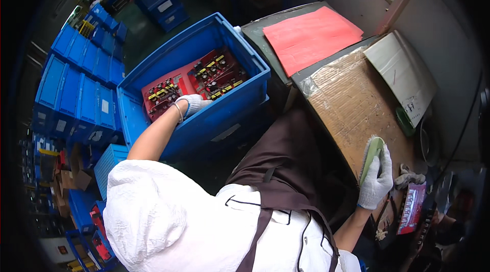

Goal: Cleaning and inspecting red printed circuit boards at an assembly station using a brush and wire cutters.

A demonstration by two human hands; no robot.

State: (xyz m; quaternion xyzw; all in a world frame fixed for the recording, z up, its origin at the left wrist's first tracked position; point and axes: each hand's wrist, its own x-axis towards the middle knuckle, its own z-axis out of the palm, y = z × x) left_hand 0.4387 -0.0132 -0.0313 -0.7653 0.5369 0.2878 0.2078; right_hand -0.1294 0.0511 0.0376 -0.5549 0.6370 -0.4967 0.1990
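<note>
My left hand (pixel 193 104), in a white knitted glove, reaches into a blue plastic crate (pixel 244 75) over its near side. It is at the near edge of the circuit boards (pixel 166 92) inside, which carry yellow and black parts. The crate's near wall hides its fingertips, so I cannot tell whether it grips a board. My right hand (pixel 376 182), gloved too, is closed round a green brush (pixel 371 157) with pale bristles. It holds the brush above the near right part of a cardboard-covered worktop (pixel 352 103).
A pink sheet (pixel 312 37) lies at the worktop's far end, and a white panel (pixel 400 75) leans on the right. Near my right hand are a spare glove (pixel 408 176) and a printed packet (pixel 412 208). Blue crates (pixel 76 93) are stacked along the left.
</note>
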